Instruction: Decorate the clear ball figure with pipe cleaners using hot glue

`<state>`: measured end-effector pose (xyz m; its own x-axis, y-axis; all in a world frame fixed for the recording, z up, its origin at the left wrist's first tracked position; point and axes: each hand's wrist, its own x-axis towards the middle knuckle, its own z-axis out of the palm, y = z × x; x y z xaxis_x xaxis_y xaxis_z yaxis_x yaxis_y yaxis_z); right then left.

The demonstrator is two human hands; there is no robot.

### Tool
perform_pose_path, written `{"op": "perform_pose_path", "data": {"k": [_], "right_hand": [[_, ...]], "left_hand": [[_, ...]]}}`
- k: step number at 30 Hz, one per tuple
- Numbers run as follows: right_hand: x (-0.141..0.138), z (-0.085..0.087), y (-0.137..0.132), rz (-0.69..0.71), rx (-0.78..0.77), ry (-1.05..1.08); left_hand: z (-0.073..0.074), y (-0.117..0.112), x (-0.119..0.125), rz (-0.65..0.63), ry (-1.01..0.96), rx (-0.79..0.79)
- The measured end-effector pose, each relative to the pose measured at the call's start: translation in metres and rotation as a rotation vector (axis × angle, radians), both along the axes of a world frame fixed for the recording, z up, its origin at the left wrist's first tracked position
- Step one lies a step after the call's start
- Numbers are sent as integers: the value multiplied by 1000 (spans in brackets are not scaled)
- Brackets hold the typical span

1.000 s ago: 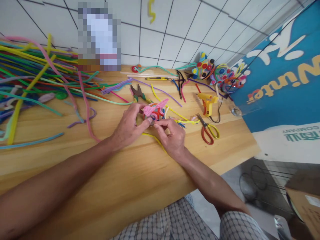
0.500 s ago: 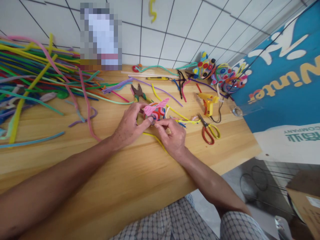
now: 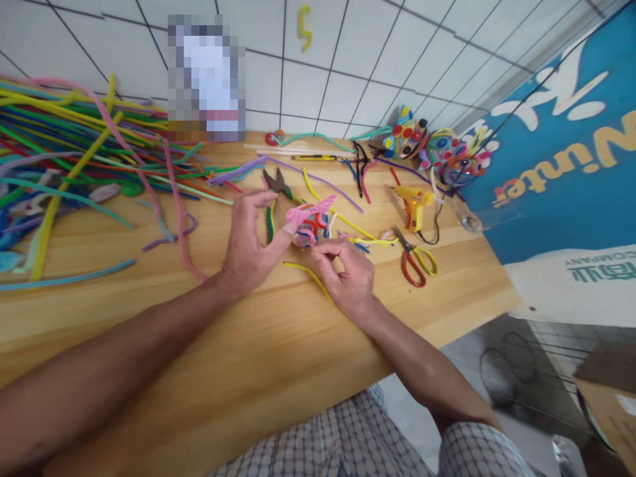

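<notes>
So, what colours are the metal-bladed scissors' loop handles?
One red loop handle, one yellow loop handle; head view.

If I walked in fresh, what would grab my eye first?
Probably the heap of many-coloured pipe cleaners sprawled over the left of the wooden table. Next, the small ball-shaped craft with a pink bow-like piece, between the left hand and right hand. Farther right, a yellow glue gun lies just beyond the scissors.

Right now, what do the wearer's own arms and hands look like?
Left hand and right hand are bare: no gloves or watch visible. The right sleeve is grey with dark grid-like lines; no left sleeve shows.
</notes>
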<state>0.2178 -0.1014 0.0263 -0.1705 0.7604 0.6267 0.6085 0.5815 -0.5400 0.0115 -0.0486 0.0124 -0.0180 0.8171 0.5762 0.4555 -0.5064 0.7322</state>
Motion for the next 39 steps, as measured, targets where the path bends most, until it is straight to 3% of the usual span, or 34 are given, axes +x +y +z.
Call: {"op": "perform_pose_path", "data": {"k": [3,7,12,19,21,24,27,29,34,39], "right_hand": [[5,13,-10,40,19,-35],[14,31,-20,100,43,-113],[28,38,-29,168,65,-181],[37,25,-42,141,41,-239],[56,20,-44,86,55,-259],[110,10,-39,-128,37,-338],[170,1,-31,-417,-237,-505],[195,-4,-27,-540,-421,-592],[205,-10,-22,-648,-546,-706],[205,-2,-15,-639,-674,-782]], "left_hand": [[19,-9,-4,70,69,156],[38,-27,1,-154,301,99],[41,-41,12,-333,343,29],[36,-47,18,-470,193,-164],[32,-50,20,-493,145,-257],[26,-53,24,-506,90,-383],[24,-53,29,-498,28,-500],[24,-52,32,-488,-27,-577],[26,-56,42,-509,-169,-708],[27,-62,58,-510,-225,-854]]}}
